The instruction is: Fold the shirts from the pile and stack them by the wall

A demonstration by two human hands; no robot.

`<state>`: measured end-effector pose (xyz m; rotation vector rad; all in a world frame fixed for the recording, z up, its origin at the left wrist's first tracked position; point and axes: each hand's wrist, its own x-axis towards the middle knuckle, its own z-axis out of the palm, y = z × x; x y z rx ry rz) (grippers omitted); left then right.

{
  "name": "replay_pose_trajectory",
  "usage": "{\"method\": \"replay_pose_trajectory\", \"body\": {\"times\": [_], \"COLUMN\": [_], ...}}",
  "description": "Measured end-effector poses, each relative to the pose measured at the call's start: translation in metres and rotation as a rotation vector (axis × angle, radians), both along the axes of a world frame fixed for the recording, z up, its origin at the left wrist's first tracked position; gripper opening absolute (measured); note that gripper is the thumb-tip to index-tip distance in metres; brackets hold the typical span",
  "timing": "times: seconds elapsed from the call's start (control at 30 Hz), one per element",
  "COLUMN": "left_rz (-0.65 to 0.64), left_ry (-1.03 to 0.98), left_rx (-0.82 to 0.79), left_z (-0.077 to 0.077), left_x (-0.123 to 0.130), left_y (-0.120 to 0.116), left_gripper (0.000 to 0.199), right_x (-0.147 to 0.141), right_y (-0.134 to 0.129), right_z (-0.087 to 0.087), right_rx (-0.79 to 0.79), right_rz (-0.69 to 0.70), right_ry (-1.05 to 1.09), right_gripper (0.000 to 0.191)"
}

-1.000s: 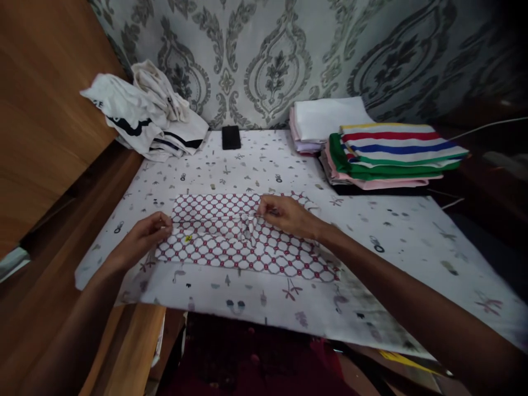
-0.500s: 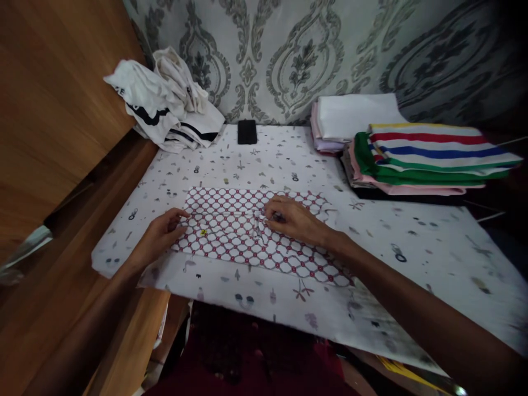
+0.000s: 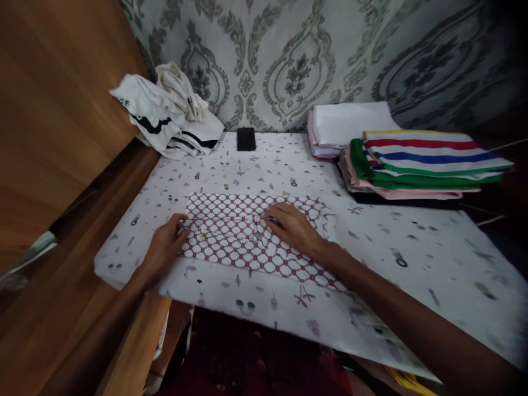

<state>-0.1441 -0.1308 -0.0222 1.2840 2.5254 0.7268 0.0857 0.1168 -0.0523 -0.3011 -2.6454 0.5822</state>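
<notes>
A folded piece of white cloth (image 3: 231, 242) with a red and dark lattice print lies flat on the table, with a small yellow mark near its left end. At its left edge, my left hand (image 3: 167, 242) has its fingers and thumb closed on the fabric. My right hand (image 3: 295, 226) rests over the cloth right of the middle, fingers curled and pinching a small puckered part of it. The fingertips of the right hand are partly hidden. Beneath that hand the fabric is slightly wrinkled.
A printed white sheet (image 3: 264, 170) covers the table. At the back left is a heap of white clothes (image 3: 177, 118), with a black phone-like object (image 3: 246, 139) beside it. Folded cloths (image 3: 421, 159) are stacked at the right. A wooden panel (image 3: 61, 99) stands on the left.
The camera view has shifted slightly, so everything sits a little lower. Both hands stay at about the same places on the cloth; the right hand's fingers look flatter.
</notes>
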Motion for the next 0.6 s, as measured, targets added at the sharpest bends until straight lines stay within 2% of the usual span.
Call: {"method": "replay_pose_trajectory", "body": {"times": [0.17,0.3,0.4,0.47,0.6], "left_rz": [0.090,0.121,0.088,0.073,0.100], "left_ry": [0.199,0.286,0.238,0.190,0.126], "left_rx": [-0.132,-0.070,-0.044,-0.068,-0.138], "left_z": [0.005,0.010,0.010,0.009,0.008], "left_x": [0.000,0.008,0.014,0.013,0.009], "left_y": [-0.004,-0.010,-0.009,-0.007,-0.003], "left_gripper": [0.034,0.032,0.030,0.029,0.032], "right_x": [0.016,0.038,0.055,0.068,0.101], "right_y": [-0.002,-0.014,-0.024,-0.029,-0.038], "right_z": [0.002,0.006,0.006,0.008,0.017], "right_rx": [0.040,-0.011,-0.040,-0.053,-0.130], "right_rz": [-0.039,-0.053,-0.091,-0.158,-0.391], "right_ry": [0.053,0.064,0.077,0.094,0.133], "right_gripper": [0.027,0.028,0.028,0.028,0.024]}}
